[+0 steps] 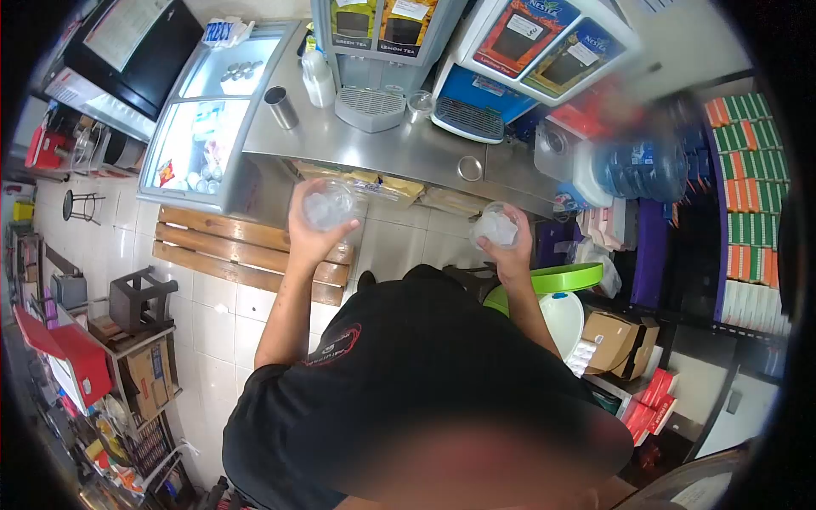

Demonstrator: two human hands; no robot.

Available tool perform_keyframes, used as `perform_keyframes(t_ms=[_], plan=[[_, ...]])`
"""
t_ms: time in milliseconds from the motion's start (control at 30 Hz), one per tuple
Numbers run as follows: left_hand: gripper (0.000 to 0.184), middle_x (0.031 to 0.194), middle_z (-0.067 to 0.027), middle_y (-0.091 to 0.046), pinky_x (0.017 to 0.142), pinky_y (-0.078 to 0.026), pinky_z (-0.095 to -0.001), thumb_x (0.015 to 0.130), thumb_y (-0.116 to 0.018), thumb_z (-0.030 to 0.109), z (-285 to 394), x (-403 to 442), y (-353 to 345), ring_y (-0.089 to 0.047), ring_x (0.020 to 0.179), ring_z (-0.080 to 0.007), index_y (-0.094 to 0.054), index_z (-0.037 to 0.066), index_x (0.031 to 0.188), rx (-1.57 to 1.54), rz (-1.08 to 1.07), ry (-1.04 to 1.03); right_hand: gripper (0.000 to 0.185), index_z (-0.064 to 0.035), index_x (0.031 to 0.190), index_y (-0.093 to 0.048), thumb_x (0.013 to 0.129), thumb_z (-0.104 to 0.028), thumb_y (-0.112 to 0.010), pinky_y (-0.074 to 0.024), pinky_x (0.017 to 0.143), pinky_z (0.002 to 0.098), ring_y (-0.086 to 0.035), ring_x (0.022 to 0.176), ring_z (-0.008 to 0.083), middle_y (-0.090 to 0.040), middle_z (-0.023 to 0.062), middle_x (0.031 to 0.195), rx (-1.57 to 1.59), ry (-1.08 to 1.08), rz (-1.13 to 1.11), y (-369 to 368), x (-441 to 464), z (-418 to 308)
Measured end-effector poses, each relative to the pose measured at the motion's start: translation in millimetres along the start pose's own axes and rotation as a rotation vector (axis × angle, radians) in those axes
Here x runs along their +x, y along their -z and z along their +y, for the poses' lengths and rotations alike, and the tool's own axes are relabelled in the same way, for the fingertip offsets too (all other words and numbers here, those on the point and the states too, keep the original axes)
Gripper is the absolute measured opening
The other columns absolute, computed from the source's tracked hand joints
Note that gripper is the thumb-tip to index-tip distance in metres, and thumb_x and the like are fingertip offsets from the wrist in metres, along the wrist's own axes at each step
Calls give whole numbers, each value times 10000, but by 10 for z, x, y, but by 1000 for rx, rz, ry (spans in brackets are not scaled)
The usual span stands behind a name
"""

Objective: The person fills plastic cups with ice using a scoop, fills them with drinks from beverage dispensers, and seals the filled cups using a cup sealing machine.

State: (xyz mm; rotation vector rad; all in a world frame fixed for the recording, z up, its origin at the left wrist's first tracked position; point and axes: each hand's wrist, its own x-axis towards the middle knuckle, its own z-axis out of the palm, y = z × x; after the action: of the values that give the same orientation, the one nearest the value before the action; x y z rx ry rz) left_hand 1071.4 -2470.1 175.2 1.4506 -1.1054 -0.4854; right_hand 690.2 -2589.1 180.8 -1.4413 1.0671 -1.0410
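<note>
A clear cup of ice (330, 206) is in my left hand (308, 223), its fingers wrapped round the side, in front of the steel counter's edge. My right hand (515, 250) grips a second clear cup of ice (495, 228) further right, also short of the counter. Both cups are seen from above, ice showing through their open tops. On the steel counter (340, 146) beyond them stand a grey drink dispenser (371, 106) with green tea and lemon tea labels, and a second, blue and white dispenser (484, 110).
A steel tumbler (280, 108) and a white bottle (318, 78) stand on the counter's left part. A lit glass-topped cooler (200, 140) is at the left, above a wooden slatted bench (229, 255). A green tub (568, 277) and cardboard box (614, 342) are at my right.
</note>
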Motion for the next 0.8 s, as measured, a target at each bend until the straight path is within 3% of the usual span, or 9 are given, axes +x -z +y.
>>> perform_keyframes(t_ms=[133,333,400,500,700,800], plan=[[923,1217,-114,-626,1047,-480,-369,624,-980,120,-310,348,-274,-595,1188,-231,-472,-10,1383,-1,-40,81,948,-41,1408,-482,614,-100,-996,-498,1052,397,-583,1251,256,-607,126,1303,-170,24,60,3,278,268],[973,1242,-145,-653,1052,-485,-414,660,-941,102,-1459,847,-1247,-608,1211,-274,-399,12,1463,79,-45,-27,947,-25,1408,-475,623,-118,-996,-514,1047,404,-617,1231,254,-633,141,1307,-289,78,-77,-328,1192,1522],[961,1324,-183,-636,1064,-488,-424,666,-924,91,-1856,939,-1625,-604,1260,-313,-403,6,1470,31,-59,175,911,-29,1400,-488,643,-128,-985,-515,1056,402,-616,1242,248,-632,132,1309,-226,31,-37,-523,1514,1991],[955,1376,-206,-615,1071,-489,-420,666,-913,91,-2548,1061,-2037,-599,1283,-335,-408,2,1472,78,-125,212,925,-31,1413,-485,637,-131,-979,-504,1067,414,-618,1249,300,-628,158,1325,-397,117,-16,-711,1895,2518],[996,1380,-221,-603,1108,-467,-424,656,-918,136,-2938,1217,-2329,-587,1302,-370,-390,-28,1484,231,-146,194,1010,-83,1470,-457,606,-137,-976,-450,1117,473,-548,1322,394,-589,206,1375,-429,-3,19,-687,2171,2486],[1039,1399,-231,-585,1116,-457,-435,648,-940,169,-2843,1248,-2361,-571,1313,-383,-373,-40,1494,232,-153,193,896,-132,1434,-541,641,-204,-952,-438,1113,503,-500,1349,414,-549,186,1421,-717,9,9,-375,2072,1974]])
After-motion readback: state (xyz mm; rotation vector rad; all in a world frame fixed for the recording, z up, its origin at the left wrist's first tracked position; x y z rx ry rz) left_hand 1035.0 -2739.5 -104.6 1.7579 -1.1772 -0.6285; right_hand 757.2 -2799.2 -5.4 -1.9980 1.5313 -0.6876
